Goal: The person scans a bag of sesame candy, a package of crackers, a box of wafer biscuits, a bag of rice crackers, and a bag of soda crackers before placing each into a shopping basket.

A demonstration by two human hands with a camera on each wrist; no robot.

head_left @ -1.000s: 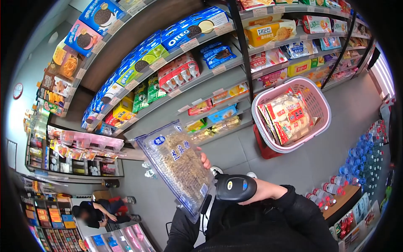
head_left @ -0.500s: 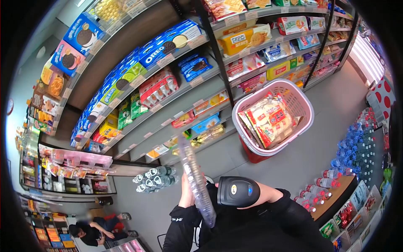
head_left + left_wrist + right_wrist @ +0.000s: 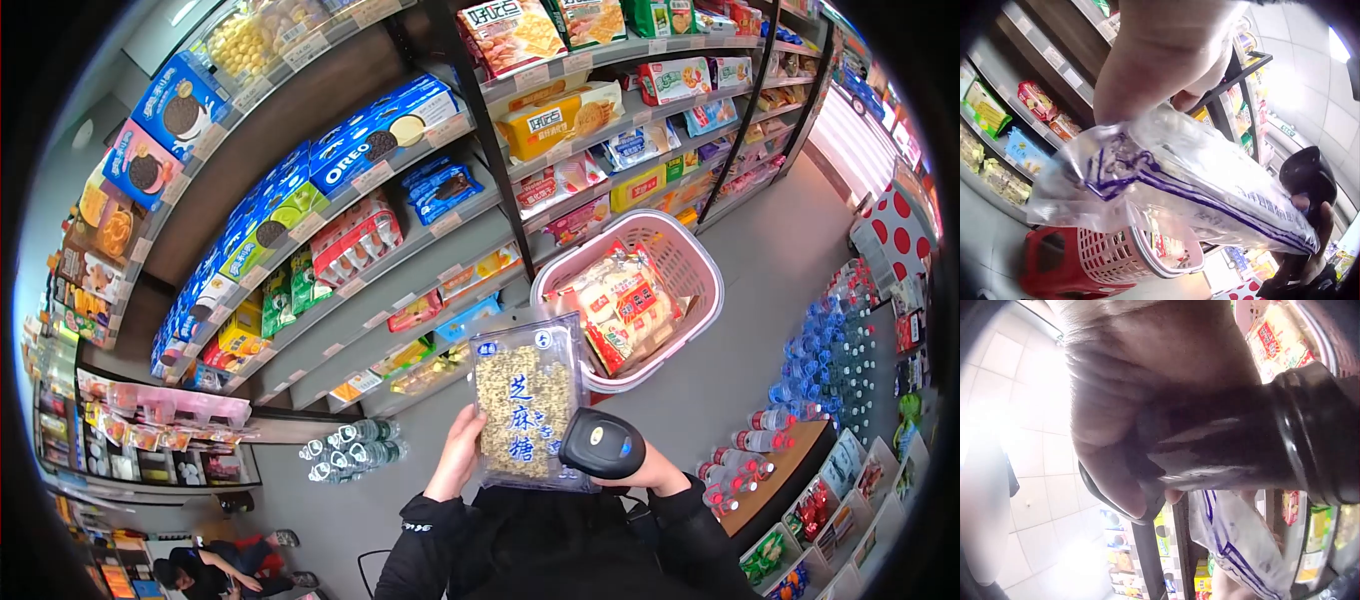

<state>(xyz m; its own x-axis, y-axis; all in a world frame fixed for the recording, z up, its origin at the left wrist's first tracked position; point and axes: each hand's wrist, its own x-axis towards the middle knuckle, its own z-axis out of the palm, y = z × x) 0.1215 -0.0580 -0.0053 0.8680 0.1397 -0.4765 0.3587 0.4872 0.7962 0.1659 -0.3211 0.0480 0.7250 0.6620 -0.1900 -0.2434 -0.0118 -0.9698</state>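
Note:
The left hand (image 3: 460,452) pinches the left edge of a clear plastic package (image 3: 525,400) of seeded sweets with blue lettering, its front face turned up in the head view. A black handheld scanner (image 3: 603,446) is gripped by the right hand (image 3: 645,470), its head over the package's lower right corner. In the left wrist view the left hand (image 3: 1166,56) is at one end of the package (image 3: 1210,194), the scanner (image 3: 1307,178) by the other. Fingers of the right hand (image 3: 1166,362) curl round the black handle (image 3: 1222,437) in the right wrist view.
A pink basket (image 3: 708,290) with snack packets (image 3: 625,305) stands just beyond the package. Shelves of biscuits (image 3: 370,140) curve across the back. Water bottles (image 3: 350,450) stand on the floor at left, more bottles (image 3: 825,350) at right. A person (image 3: 205,570) sits at lower left.
The package has turned from edge-on to face-up and moved right, close to the scanner. The head view has shifted, so basket and shelves appear lower and further left.

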